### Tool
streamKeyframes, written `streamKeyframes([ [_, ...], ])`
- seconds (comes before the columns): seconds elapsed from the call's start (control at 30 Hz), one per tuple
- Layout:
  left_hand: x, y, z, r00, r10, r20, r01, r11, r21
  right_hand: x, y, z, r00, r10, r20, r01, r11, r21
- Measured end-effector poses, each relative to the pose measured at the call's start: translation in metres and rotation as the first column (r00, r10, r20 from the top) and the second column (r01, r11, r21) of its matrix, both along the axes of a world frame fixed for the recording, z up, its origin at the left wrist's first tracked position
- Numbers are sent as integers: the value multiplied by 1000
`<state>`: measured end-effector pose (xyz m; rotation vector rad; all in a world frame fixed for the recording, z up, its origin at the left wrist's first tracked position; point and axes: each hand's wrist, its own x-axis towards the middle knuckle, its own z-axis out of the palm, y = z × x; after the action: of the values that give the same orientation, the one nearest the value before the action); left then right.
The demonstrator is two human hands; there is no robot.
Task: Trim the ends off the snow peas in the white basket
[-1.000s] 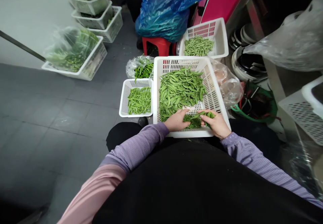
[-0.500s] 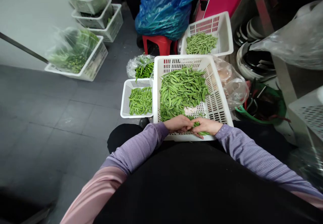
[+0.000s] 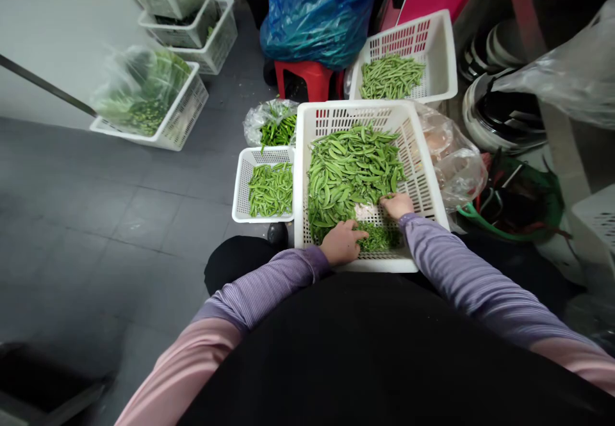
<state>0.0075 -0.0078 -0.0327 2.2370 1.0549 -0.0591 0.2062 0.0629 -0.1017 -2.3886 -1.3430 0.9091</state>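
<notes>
A large white slatted basket (image 3: 303, 176) stands before my lap, with a heap of green pea pods (image 3: 346, 166) across its far and left parts. Small green trimmings (image 3: 379, 239) lie in its near right corner. My left hand (image 3: 342, 241) is over the near left part, back upward, its fingers apart and reaching to the edge of the trimmings. At the heap's right lower edge, my right hand (image 3: 398, 205) has its fingertips pinched together on a pea pod, which is mostly hidden by the fingers.
Left of it is a smaller white basket (image 3: 241, 186) with green pods, and a clear bag of green peppers (image 3: 277, 130) behind. A basket of green beans (image 3: 391, 77), a red stool (image 3: 307, 79) under a blue bag (image 3: 317, 22), and a green tub (image 3: 552, 211) stand around.
My hands were together over the near edge with green pods between them. They have parted: the right moved forward to the heap, the left stayed near, and the trimmings now show.
</notes>
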Motion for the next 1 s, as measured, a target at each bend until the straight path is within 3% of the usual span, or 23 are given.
streamKeyframes([
  [0.1,0,2,-1,995,-87,-44,86,996,-22,-7,9,-7,999,-44,-6,44,998,-43],
  [0.2,2,1,1,980,-173,-94,166,983,-85,-13,8,-4,991,-82,-109,73,994,-85],
  [0.27,2,1,4,987,-131,-94,125,989,-74,-16,0,5,964,-107,-243,68,984,-165],
  [0.33,3,3,7,996,-10,-84,7,1000,-26,-18,-14,20,914,-131,-384,33,967,-251],
  [0.43,5,7,10,991,115,-63,-116,993,-4,-22,-40,48,763,-231,-604,-2,933,-360],
  [0.53,7,8,12,996,88,1,-88,996,-13,-29,-61,71,544,-398,-739,27,888,-459],
  [0.6,9,4,14,997,53,50,-54,999,5,-34,-70,81,487,-438,-755,48,877,-478],
  [0.73,9,-4,18,997,6,80,-11,998,61,-41,-78,88,488,-413,-769,54,894,-445],
  [0.83,4,-2,22,997,-10,82,6,999,49,-40,-84,92,480,-307,-822,-35,929,-367],
  [0.9,-2,6,22,990,114,79,-116,993,27,-35,-88,95,456,-216,-863,-129,944,-304],
  [1.0,-11,18,21,938,338,81,-339,941,-2,-23,-92,102,440,-143,-886,-199,947,-252],
])
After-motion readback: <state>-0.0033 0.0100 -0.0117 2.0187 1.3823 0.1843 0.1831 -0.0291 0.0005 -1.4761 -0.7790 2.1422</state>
